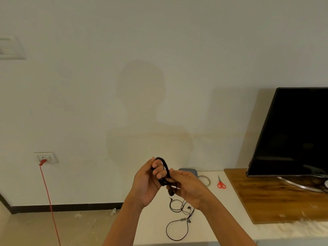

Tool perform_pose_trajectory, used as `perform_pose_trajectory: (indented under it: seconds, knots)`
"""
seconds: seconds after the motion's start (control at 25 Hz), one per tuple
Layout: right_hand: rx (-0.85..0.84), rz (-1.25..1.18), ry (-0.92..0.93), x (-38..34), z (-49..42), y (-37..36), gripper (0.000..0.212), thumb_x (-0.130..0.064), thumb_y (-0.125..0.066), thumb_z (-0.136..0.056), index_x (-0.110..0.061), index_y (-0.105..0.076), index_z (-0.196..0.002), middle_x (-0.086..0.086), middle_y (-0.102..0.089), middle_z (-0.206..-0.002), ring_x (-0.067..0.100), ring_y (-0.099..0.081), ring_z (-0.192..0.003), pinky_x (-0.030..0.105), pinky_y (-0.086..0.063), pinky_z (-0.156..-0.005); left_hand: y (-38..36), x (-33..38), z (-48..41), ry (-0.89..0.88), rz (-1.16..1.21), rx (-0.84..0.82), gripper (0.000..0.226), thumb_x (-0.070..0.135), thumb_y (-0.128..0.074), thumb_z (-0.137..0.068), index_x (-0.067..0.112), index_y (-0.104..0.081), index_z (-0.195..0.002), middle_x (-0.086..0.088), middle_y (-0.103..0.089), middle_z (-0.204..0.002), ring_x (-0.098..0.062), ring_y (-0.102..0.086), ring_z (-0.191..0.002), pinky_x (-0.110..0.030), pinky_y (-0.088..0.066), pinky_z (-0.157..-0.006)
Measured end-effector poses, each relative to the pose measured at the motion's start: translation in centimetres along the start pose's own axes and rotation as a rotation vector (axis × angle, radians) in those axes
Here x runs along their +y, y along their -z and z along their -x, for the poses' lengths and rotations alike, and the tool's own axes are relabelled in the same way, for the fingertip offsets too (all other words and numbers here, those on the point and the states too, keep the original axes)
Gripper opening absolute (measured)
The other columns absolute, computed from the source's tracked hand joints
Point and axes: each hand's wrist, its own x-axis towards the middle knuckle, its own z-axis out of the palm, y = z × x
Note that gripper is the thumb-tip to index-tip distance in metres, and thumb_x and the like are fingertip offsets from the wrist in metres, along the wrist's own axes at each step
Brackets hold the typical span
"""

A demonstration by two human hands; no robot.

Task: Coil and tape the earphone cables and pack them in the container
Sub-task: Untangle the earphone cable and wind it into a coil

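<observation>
Head view: nearest, on the white bench (230,228), black loose earphones (179,221) lie uncoiled, wires sprawled in open loops. I can't tell if that's one set or two.

Above them, both hands are raised off the bench. Left hand (147,181) has its fingers curled round a black cable coil (164,166), with the loop sticking up past the fingertips. Right hand (188,189) pinches the lower part of the same coil, and an earbud (171,192) dangles beneath. No tape on the coil that I can see.

Further back, a tape roll (205,180) lies flat on the bench, with red scissors (221,183) near it to the right. The grey container (188,170) sits at the wall, mostly hidden by the right hand, contents not visible. TV (292,132) stands on a wooden board (275,196) at far right.

My read on status: winding on this coil is nearly done. Taping, packing and the loose earphones are all left.
</observation>
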Motion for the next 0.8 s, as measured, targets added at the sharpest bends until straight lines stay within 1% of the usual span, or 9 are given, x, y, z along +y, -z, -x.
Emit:
perform_pose_trajectory:
  seconds: [0.08,0.16,0.28,0.4,0.48,0.56,0.68,0.72,0.8]
  knots:
    - [0.001,0.061,-0.005,-0.2,-0.1,0.1,0.027,-0.027,-0.054,-0.094,-0.006,-0.072,-0.092,0.007,-0.072,-0.086,0.017,-0.065,-0.082,0.026,-0.052,-0.074,0.0,0.0,0.1,0.007,0.0,-0.002,0.033,0.027,-0.045,-0.088,0.015,-0.045,-0.057,0.004,-0.032,-0.046,-0.009,-0.034,-0.04,-0.028,-0.036,-0.066]
    - [0.012,0.133,-0.016,-0.3,-0.2,0.2,0.027,-0.028,-0.055,-0.094,-0.008,-0.072,-0.092,0.007,-0.072,-0.088,0.017,-0.067,-0.084,0.025,-0.052,-0.073,0.0,-0.1,0.0,0.01,-0.025,0.01,0.032,0.026,-0.045,-0.085,0.016,-0.043,-0.055,0.004,-0.029,-0.044,-0.009,-0.031,-0.037,-0.028,-0.04,-0.068]
    - [0.03,0.23,0.013,-0.4,-0.4,0.1,0.024,-0.028,-0.058,-0.092,-0.009,-0.072,-0.088,0.007,-0.068,-0.081,0.015,-0.059,-0.069,0.024,-0.051,-0.068,0.1,-0.1,-0.1,-0.002,-0.043,0.05,0.032,0.029,-0.047,-0.082,0.017,-0.04,-0.053,0.005,-0.027,-0.044,-0.009,-0.029,-0.036,-0.029,-0.039,-0.073]
    - [0.099,0.293,0.087,-0.2,-0.8,-0.1,0.017,-0.021,-0.059,-0.092,-0.013,-0.072,-0.084,0.003,-0.068,-0.075,0.014,-0.058,-0.066,0.02,-0.051,-0.064,0.4,-0.7,-0.3,-0.058,-0.096,0.106,0.038,0.034,-0.051,-0.084,0.018,-0.037,-0.054,0.005,-0.026,-0.046,-0.01,-0.031,-0.039,-0.033,-0.04,-0.077]
    - [0.151,0.301,0.136,-0.2,-1.2,-0.3,0.017,-0.016,-0.057,-0.093,-0.015,-0.07,-0.082,0.002,-0.069,-0.072,0.012,-0.062,-0.069,0.019,-0.051,-0.064,0.5,-1.3,-0.5,-0.097,-0.103,0.122,0.039,0.031,-0.05,-0.088,0.019,-0.035,-0.055,0.004,-0.027,-0.046,-0.011,-0.035,-0.041,-0.038,-0.042,-0.08]
    - [0.17,0.301,0.158,-0.3,-1.5,-0.3,0.019,-0.015,-0.054,-0.095,-0.015,-0.069,-0.082,0.001,-0.068,-0.069,0.012,-0.062,-0.067,0.02,-0.05,-0.062,0.4,-1.7,-0.7,-0.113,-0.096,0.124,0.038,0.028,-0.047,-0.092,0.018,-0.035,-0.058,0.003,-0.029,-0.047,-0.014,-0.041,-0.043,-0.041,-0.046,-0.08]
    - [0.131,0.321,0.149,-0.5,-1.3,0.1,0.022,-0.019,-0.052,-0.096,-0.013,-0.068,-0.084,-0.002,-0.067,-0.063,0.011,-0.053,-0.054,0.021,-0.042,-0.051,0.4,-1.7,-0.8,-0.125,-0.084,0.123,0.038,0.031,-0.043,-0.096,0.016,-0.036,-0.062,0.001,-0.034,-0.05,-0.017,-0.051,-0.05,-0.041,-0.048,-0.076]
    - [0.12,0.336,0.137,-0.5,-1.2,0.2,0.023,-0.022,-0.051,-0.097,-0.012,-0.069,-0.086,-0.002,-0.067,-0.063,0.011,-0.05,-0.052,0.02,-0.04,-0.049,0.5,-1.7,-0.8,-0.122,-0.065,0.129,0.039,0.034,-0.04,-0.098,0.015,-0.039,-0.064,0.0,-0.038,-0.052,-0.019,-0.057,-0.055,-0.043,-0.048,-0.079]
    - [0.117,0.343,0.099,-0.1,-1.1,0.4,0.027,-0.027,-0.048,-0.098,-0.014,-0.07,-0.09,-0.001,-0.066,-0.067,0.01,-0.05,-0.054,0.02,-0.041,-0.052,0.6,-1.6,-0.7,-0.112,-0.021,0.154,0.039,0.035,-0.036,-0.1,0.014,-0.044,-0.068,-0.003,-0.047,-0.059,-0.025,-0.07,-0.079,-0.048,-0.045,-0.09]
